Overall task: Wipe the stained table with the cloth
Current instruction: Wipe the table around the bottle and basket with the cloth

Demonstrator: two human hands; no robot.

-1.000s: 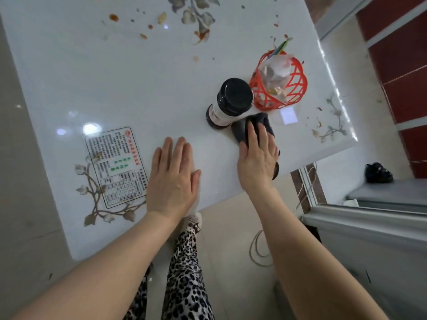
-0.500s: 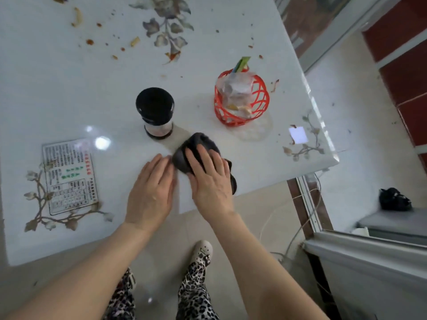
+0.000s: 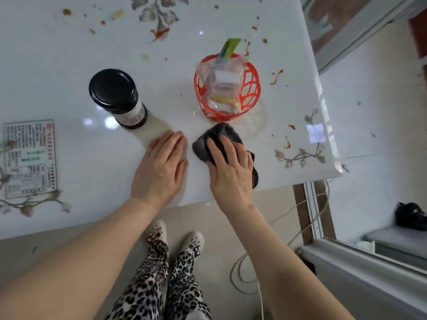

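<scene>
The white glossy table (image 3: 57, 65) carries orange-red stains and crumbs at the far side and near the right edge (image 3: 276, 77). A dark grey cloth (image 3: 215, 137) lies bunched on the table near the front edge, just in front of the red basket. My right hand (image 3: 231, 167) presses flat on the cloth, covering its near half. My left hand (image 3: 161, 167) rests flat on the bare table just left of the cloth, fingers together, holding nothing.
A jar with a black lid (image 3: 115, 95) stands left of centre. A red mesh basket (image 3: 250, 88) with plastic packets stands behind the cloth. A printed card (image 3: 28, 158) lies at the left. The table's corner (image 3: 335, 172) is at the right; cables (image 3: 245, 269) lie on the floor.
My right hand has slid the cloth from in front of the jar toward the right, to just below the basket. My left hand stays flat on the table beside it.
</scene>
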